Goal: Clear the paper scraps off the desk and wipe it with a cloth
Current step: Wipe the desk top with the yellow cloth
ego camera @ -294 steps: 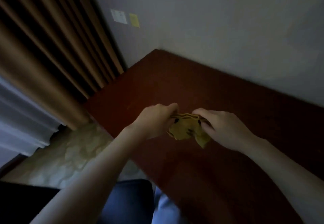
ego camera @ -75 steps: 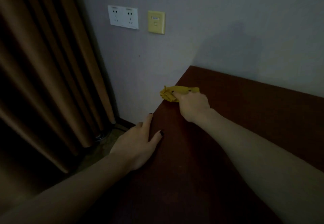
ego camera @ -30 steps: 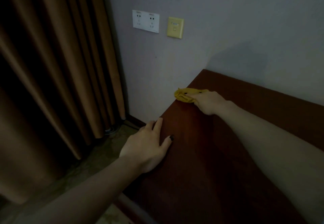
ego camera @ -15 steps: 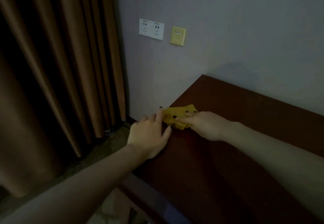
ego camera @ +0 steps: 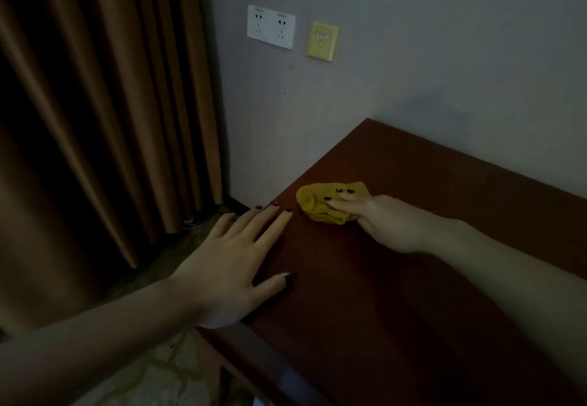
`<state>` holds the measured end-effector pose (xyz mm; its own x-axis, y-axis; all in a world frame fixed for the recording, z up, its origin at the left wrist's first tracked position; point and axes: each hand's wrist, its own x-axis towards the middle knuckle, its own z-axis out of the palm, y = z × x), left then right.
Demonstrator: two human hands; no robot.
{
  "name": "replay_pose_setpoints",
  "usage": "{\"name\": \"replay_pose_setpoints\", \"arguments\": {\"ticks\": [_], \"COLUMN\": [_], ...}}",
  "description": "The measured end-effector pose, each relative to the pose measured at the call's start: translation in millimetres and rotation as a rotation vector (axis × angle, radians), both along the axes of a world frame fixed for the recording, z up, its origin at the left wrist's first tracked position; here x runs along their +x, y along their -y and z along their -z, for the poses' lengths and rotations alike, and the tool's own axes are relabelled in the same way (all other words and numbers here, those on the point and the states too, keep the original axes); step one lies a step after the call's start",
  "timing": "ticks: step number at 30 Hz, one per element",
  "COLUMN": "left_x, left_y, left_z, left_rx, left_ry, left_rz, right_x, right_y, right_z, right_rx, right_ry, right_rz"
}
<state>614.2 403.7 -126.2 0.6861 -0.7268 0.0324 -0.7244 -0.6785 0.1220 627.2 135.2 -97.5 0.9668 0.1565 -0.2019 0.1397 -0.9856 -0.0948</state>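
A bunched yellow cloth (ego camera: 313, 204) lies on the dark red-brown desk (ego camera: 397, 294) close to its left edge. My right hand (ego camera: 378, 218) holds the cloth from the right, fingers over its top and thumb along its near side. My left hand (ego camera: 235, 262) rests flat at the desk's left edge, fingers spread and straight, their tips a short way left of the cloth. No paper scraps show on the desk.
The desk's far edge meets a grey wall (ego camera: 413, 56). On the wall are a white double socket (ego camera: 271, 26) and a yellow plate (ego camera: 322, 41). Brown curtains (ego camera: 104, 104) hang at the left. Pale floor (ego camera: 152, 370) lies below the desk's left edge.
My right hand has drawn the cloth from the far left corner back along the left edge. My left hand stays flat at that edge, its fingers now just apart from the cloth.
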Motion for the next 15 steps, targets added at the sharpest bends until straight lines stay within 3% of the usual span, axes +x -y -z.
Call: {"name": "replay_pose_setpoints", "arguments": {"ticks": [6,11,15], "left_x": [7,12,16], "left_y": [-6,-2,-5], "left_z": [2,1,4], "left_rx": [-0.059,0.033,-0.048], "left_ry": [-0.063,-0.091,-0.13], "left_rz": [0.079,0.098,0.076], "right_x": [52,80,71], "right_y": [-1,-1,0], "right_z": [-9,-11,-9], "right_rx": [-0.106,-0.059,-0.026], "right_ry": [-0.01,0.01,0.032], "right_rz": [0.014,0.079,0.083]}}
